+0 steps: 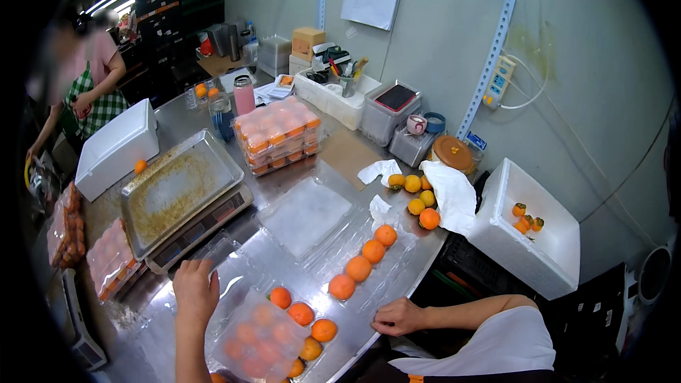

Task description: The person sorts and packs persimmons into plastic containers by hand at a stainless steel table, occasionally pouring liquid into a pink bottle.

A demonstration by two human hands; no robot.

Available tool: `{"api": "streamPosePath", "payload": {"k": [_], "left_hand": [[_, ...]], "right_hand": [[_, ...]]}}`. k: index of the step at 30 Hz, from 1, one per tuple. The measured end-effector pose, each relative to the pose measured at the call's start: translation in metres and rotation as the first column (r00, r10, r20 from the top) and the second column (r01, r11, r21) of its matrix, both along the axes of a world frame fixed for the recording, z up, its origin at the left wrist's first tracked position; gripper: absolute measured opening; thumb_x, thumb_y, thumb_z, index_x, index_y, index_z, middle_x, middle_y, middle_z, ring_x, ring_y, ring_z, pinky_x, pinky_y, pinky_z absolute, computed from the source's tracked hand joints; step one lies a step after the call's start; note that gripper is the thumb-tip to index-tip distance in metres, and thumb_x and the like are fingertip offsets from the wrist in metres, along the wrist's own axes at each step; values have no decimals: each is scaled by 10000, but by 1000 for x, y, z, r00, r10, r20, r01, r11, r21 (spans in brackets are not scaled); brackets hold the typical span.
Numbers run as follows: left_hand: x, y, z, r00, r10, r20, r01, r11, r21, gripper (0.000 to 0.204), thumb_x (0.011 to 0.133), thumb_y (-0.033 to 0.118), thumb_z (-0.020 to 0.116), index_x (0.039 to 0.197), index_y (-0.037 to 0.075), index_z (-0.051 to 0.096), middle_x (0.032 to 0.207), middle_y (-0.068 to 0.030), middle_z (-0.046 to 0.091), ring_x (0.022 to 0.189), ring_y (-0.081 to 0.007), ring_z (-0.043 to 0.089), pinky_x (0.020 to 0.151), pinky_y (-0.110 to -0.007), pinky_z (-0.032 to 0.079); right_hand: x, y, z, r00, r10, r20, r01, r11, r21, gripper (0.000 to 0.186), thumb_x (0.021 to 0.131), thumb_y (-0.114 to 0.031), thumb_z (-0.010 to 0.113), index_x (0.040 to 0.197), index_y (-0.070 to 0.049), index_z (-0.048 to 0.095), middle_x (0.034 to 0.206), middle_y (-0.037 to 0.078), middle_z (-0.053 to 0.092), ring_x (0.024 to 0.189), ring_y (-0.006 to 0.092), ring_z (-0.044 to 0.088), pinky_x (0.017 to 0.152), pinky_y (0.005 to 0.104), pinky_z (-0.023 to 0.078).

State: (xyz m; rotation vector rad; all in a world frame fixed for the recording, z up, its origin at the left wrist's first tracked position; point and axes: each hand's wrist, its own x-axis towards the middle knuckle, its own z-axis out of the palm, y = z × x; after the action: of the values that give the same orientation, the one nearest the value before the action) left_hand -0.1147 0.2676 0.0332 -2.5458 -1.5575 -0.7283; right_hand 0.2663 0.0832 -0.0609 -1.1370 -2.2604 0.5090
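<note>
My left hand (pixel 196 291) is over the near left of the metal table, fingers stretched out and thumb apart, by the edge of a clear plastic piece (pixel 225 247). My right hand (pixel 397 317) rests at the table's near edge with its fingers curled in; nothing shows in them. Between my hands, a translucent sheet (pixel 266 330) covers several orange persimmons. Several bare persimmons (pixel 324 330) lie along its right side. Farther on, a row of persimmons (pixel 358 268) sits in a clear plastic tray (pixel 386 245).
A metal pan (pixel 181 191) rests on a scale (pixel 206 230) at left. Stacked fruit packs (pixel 277 128) stand behind; packed fruit (pixel 112 259) lies left. Loose persimmons (pixel 427 198) and a white foam box (pixel 489 230) are right. A person (pixel 99 74) in a checked apron stands far left.
</note>
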Motion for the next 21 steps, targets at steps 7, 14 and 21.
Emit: {"api": "streamPosePath", "payload": {"k": [7,14,21], "left_hand": [[15,-24,18,997,25,-69,-32,994,-105,175,716,80,690,879,39,641,851,-125,624,842,-320,574,722,-426,464],[32,-38,16,999,20,-41,-24,993,-116,165,714,99,692,865,37,666,834,-135,640,826,-325,586,712,-427,471],[40,-56,13,999,-6,-36,-2,978,-208,178,711,106,692,876,45,671,805,-122,640,810,-322,589,712,-427,482]], "right_hand": [[10,2,-2,985,118,-128,-137,979,-153,221,850,-190,641,693,-49,576,651,88,556,575,291,587,499,378,465],[88,146,144,994,52,93,-46,997,-66,138,863,-217,585,926,-100,624,770,100,633,706,260,632,614,372,499],[276,305,163,605,-751,263,752,648,119,557,646,-539,746,967,-86,702,883,121,689,852,291,662,732,394,519]]}}
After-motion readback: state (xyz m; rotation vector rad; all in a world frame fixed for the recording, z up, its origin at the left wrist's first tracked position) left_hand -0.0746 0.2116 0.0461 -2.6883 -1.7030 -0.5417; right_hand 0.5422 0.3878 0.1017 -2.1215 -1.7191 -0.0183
